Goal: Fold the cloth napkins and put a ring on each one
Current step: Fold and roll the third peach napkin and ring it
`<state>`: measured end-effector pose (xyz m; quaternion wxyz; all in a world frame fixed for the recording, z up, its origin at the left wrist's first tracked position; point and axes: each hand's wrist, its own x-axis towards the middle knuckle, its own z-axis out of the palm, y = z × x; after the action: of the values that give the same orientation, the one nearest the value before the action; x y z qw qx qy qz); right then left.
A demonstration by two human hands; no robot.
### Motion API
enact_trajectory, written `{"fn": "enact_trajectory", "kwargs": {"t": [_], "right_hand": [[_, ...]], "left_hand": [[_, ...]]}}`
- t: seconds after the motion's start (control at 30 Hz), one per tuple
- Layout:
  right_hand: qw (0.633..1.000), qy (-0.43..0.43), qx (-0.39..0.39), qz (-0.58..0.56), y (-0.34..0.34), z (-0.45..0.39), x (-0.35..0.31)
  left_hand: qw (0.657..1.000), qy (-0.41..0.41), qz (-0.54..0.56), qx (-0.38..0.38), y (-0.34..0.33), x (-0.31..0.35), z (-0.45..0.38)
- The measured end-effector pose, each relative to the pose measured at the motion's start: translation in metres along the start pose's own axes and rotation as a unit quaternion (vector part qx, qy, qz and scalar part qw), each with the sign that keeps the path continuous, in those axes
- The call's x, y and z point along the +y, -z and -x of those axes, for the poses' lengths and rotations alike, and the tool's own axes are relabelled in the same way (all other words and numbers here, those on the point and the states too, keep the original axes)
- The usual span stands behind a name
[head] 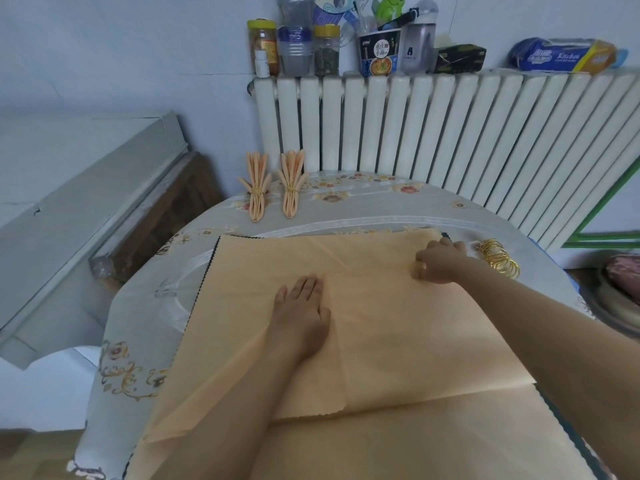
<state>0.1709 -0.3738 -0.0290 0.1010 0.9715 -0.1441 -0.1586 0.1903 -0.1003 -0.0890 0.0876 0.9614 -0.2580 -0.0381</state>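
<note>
A large peach cloth napkin (pixel 398 323) lies spread on the round table, with more peach cloth under it toward me. My left hand (pixel 301 313) presses flat on its middle, fingers together. My right hand (pixel 440 261) pinches the napkin near its far right corner. Just right of that hand lies a heap of gold rings (pixel 498 259). Two finished napkins (pixel 257 185) (pixel 293 183), pleated into fans and each bound by a gold ring, lie at the table's far left edge.
The table wears a grey flowered tablecloth (pixel 138 341). A white radiator (pixel 450 133) stands behind it, with jars, bottles and a noodle cup (pixel 379 53) on top. A grey cabinet (pixel 86 202) is on the left, a metal basin (pixel 620 299) on the right.
</note>
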Motion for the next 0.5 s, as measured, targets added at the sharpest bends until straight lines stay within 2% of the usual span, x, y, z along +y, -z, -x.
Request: {"fn": "enact_trajectory", "kwargs": {"t": [0.1, 0.3, 0.4, 0.5], "right_hand": [[0.998, 0.004, 0.065, -0.008, 0.005, 0.016, 0.006], [0.966, -0.019, 0.211, -0.151, 0.01, 0.079, -0.008], [0.947, 0.014, 0.242, -0.212, -0.004, 0.117, -0.042], [0.93, 0.061, 0.293, -0.213, -0.026, 0.143, -0.078]], "left_hand": [[1.0, 0.002, 0.003, 0.0, 0.001, -0.001, 0.0], [1.0, -0.003, 0.008, 0.001, 0.002, 0.001, 0.002], [1.0, -0.004, 0.018, -0.003, 0.005, 0.001, 0.003], [1.0, -0.006, 0.024, -0.009, 0.006, 0.001, 0.005]]}}
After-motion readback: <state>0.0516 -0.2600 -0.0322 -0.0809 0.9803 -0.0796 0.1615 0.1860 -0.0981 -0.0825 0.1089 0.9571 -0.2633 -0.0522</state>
